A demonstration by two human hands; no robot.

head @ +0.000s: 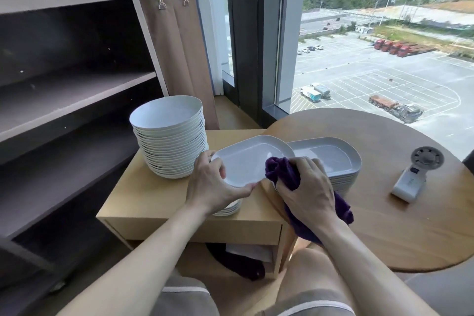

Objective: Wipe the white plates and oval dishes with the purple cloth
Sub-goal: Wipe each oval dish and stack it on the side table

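Observation:
My left hand (213, 185) grips the near-left rim of a white oval dish (247, 159), tilted up above the small wooden side table (159, 202). My right hand (306, 187) holds the bunched purple cloth (282, 169) against the dish's right edge; the cloth's tail hangs below my wrist. A tall stack of round white plates (170, 136) stands on the side table to the left. A stack of white oval dishes (333, 156) sits on the round wooden table (384, 226) behind my right hand. A low stack of white plates (230, 209) lies partly hidden under my left wrist.
A small white handheld fan (415, 174) lies on the round table at right. A dark shelving unit (71, 79) stands to the left. A brown curtain (179, 41) and a large window (384, 46) are behind. Dark cloth (243, 264) and paper lie in the side table's lower compartment.

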